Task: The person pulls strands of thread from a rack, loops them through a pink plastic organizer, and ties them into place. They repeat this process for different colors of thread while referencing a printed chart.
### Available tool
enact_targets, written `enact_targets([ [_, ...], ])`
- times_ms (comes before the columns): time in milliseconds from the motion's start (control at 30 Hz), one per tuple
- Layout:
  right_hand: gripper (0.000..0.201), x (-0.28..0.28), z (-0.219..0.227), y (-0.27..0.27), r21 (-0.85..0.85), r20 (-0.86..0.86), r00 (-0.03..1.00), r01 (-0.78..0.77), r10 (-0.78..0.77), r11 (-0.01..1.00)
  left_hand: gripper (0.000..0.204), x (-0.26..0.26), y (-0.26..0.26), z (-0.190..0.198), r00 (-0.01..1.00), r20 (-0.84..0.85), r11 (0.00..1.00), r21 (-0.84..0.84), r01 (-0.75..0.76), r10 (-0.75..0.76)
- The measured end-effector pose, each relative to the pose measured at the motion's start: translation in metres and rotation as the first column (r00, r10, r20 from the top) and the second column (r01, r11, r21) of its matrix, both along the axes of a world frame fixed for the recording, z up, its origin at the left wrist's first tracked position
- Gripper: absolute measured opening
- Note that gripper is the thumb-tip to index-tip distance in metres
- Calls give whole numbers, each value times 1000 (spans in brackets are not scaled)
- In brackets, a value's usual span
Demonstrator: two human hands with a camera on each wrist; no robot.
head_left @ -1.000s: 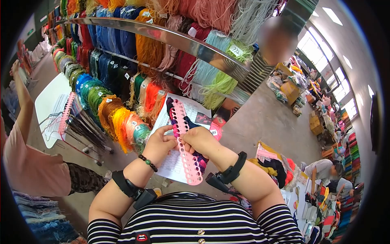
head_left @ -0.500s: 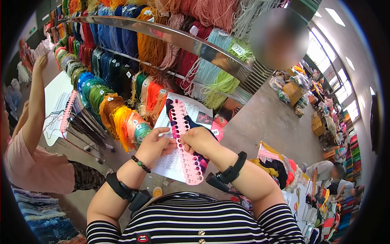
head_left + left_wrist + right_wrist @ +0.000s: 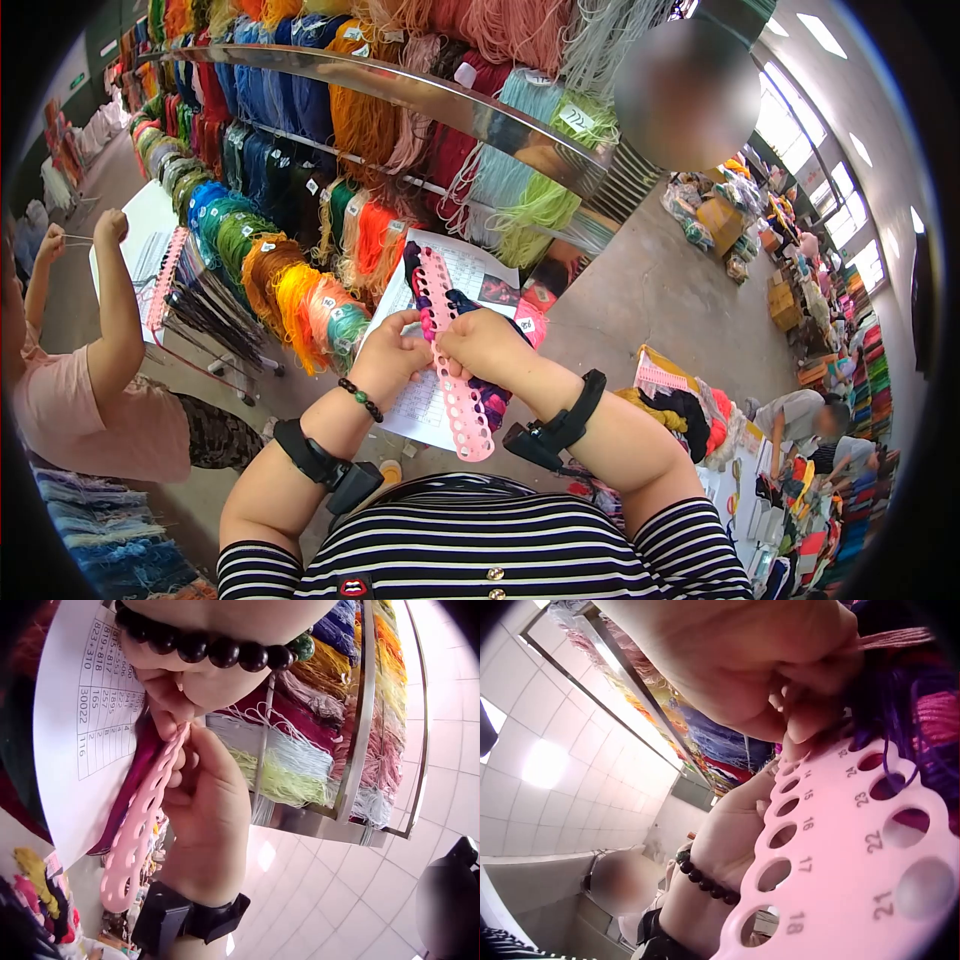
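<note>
A long pink card (image 3: 455,370) with numbered holes along both edges is held upright before the body. My right hand (image 3: 490,345) pinches its right edge near the middle, fingers curled. At the left edge, the thumb and fingers of my left hand (image 3: 393,352) grip the card, close to the right fingertips. Purple, magenta and navy threads (image 3: 495,400) hang from the card; in the right wrist view purple strands (image 3: 900,712) lie beside holes 23 and 24. Behind the card is a printed paper sheet (image 3: 415,408), also visible in the left wrist view (image 3: 71,697).
Racks of coloured yarn (image 3: 300,95) with a metal rail (image 3: 440,90) stand in front. On the left, a person in a pink shirt (image 3: 100,400) stands by a white board (image 3: 135,225). A container of threads (image 3: 690,410) and a cluttered table lie at the right.
The pink card has shifted slightly left and turned a little, with both hands still on it. The person at the left has lowered a raised arm and holds a thread between both hands.
</note>
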State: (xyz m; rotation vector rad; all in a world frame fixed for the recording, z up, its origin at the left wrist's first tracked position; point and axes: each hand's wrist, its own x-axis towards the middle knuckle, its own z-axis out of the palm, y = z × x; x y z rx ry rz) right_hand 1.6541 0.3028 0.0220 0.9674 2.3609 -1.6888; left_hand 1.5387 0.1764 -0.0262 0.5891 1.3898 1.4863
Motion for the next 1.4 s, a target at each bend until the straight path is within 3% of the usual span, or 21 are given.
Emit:
enact_targets([
  [100,29,-1,3,-3,148,27,999,-42,38,988,53,0,1,-1,997,-72,1000,7,-4,4],
  [233,30,0,0,0,92,16,998,-62,60,994,44,-10,-5,4,955,-294,998,-63,10,-28],
  [333,26,3,-4,2,0,-32,998,-47,47,999,43,-22,-18,6,828,-558,995,-103,-5,-53],
  [367,24,4,-3,1,-6,-36,998,-44,44,999,41,-23,-20,2,836,-547,998,-66,-1,-35],
  [467,17,4,-5,1,-5,-46,998,-50,50,999,43,-30,-27,6,872,-478,985,-172,25,-105],
  [567,14,3,-4,1,-1,-36,998,-49,49,999,42,-22,-25,7,955,-295,993,-119,-24,-13],
  [667,13,4,-5,0,1,-30,999,-42,42,999,41,-19,-22,12,959,-282,984,-167,-56,7],
  [767,13,3,-5,-1,9,-20,999,-43,43,999,41,-20,-20,-1,869,-494,990,-138,-32,-40],
  [867,13,5,-8,0,-1,-42,999,-26,26,1000,42,-20,-22,-7,820,-572,999,-38,-10,-14],
  [900,13,6,-9,0,-9,-58,998,-15,14,1000,42,-20,-22,-5,950,-313,999,32,7,3],
  [933,14,7,-10,1,-15,-66,998,-3,2,1000,42,-19,-22,0,1000,-27,995,102,4,-1],
  [967,14,8,-11,1,-21,-73,997,7,-9,1000,42,-17,-24,4,965,263,986,164,-21,-23],
  [1067,15,10,-18,1,-81,-105,993,52,-61,995,43,-13,-21,24,879,473,967,247,-61,-65],
  [1200,15,14,-17,1,-254,-143,971,151,-192,955,38,-9,-14,16,978,208,995,82,-50,32],
  [1233,15,14,-17,1,-240,-146,972,147,-185,960,38,-5,-14,15,974,223,979,189,-78,35],
  [1400,18,13,-24,-2,-166,-153,978,119,-144,979,37,-10,-23,34,918,390,958,283,-52,-65],
])
